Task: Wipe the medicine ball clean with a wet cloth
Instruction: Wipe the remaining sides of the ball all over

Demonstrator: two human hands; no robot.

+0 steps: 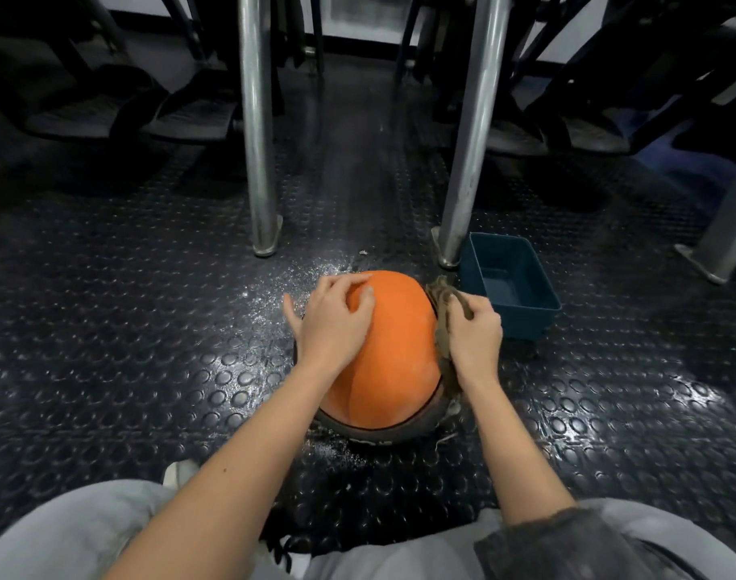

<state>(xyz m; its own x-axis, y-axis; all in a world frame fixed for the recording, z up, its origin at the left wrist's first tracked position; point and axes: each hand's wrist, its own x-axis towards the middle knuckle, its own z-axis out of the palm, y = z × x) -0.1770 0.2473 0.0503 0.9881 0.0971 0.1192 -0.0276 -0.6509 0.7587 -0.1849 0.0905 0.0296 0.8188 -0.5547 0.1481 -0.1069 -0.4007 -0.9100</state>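
— Resting where was the medicine ball (393,349) found?

— It was found on the dark studded floor (148,328), straight ahead of the knees and between the two hands. Its orange upper part was turned toward the camera, and a dark band was seen round its lower edge.

— How was the left hand (334,324) held?

— It was laid over the ball's upper left side. The fingers were bent and spread, the fingertips were pressed on the orange surface, and the thumb was stuck out to the left. Nothing was gripped in it.

— And the right hand (475,332)?

— It was closed round a brown cloth (441,303), which was pressed against the ball's right side. The cloth was bunched beyond the knuckles and was trailed down along the ball's edge beneath the wrist. Whether it was wet could not be told.

— What else was noted?

— A blue tub (529,324) was set on the floor just beside the ball, to the right and slightly beyond it, close to the foot of one metal leg (473,140). Whether anything was held in it could not be told. A second metal leg (257,140) was planted beyond the ball, to the left. White specks (282,282) were scattered over the floor around the ball, and grey trousers (64,533) were seen at the bottom edge.
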